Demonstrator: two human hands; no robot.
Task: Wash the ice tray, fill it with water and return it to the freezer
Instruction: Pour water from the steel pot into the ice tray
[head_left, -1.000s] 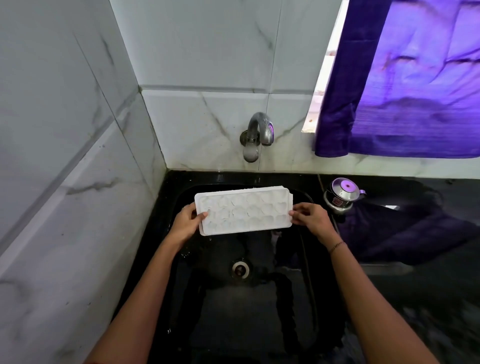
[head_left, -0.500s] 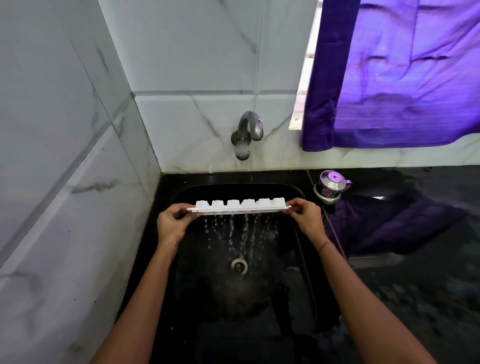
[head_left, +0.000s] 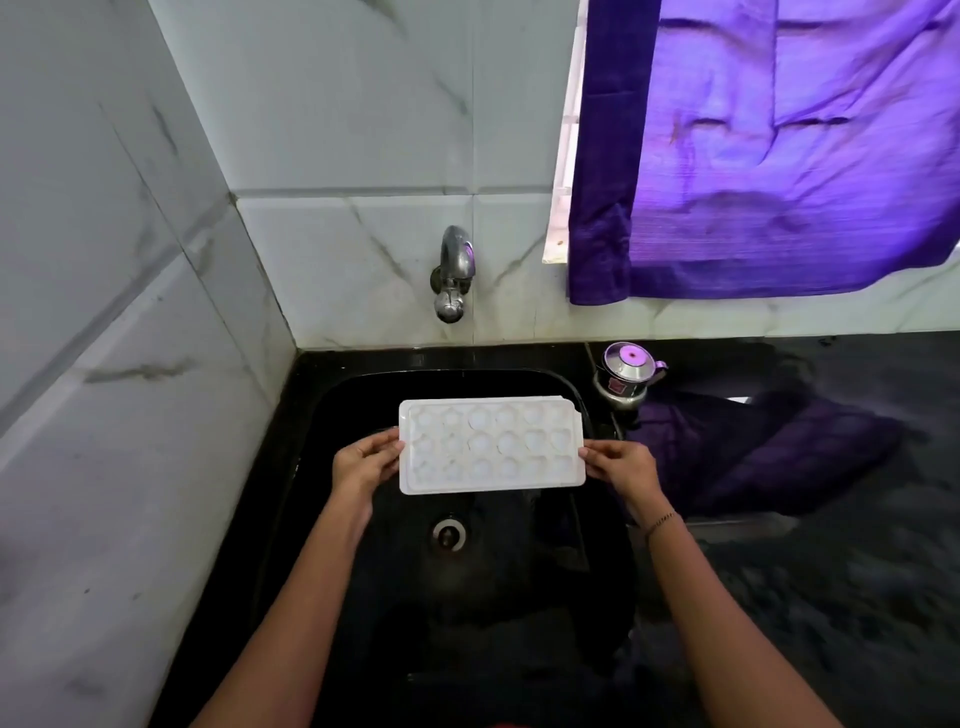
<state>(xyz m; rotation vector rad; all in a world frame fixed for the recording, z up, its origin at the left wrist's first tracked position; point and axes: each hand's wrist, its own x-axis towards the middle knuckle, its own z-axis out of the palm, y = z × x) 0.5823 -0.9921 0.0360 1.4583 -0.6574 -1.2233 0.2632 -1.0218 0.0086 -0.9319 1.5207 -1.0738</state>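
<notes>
- The left grip (head_left: 363, 462) pinches one short end of the ice tray (head_left: 491, 447) and the right grip (head_left: 618, 465) the other, so the tray hangs between them over the sink (head_left: 337, 415).
- The tap (head_left: 453, 275) sits beyond and above both grips.
- Wet plastic pinched only at its edges may slip and drop toward the drain (head_left: 449, 534) below.
- Once it is filled, any tilt between the grips would likely spill water.

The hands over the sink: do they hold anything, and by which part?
The white ice tray, by its short ends: left hand pinches the left edge, right hand the right edge.
</notes>
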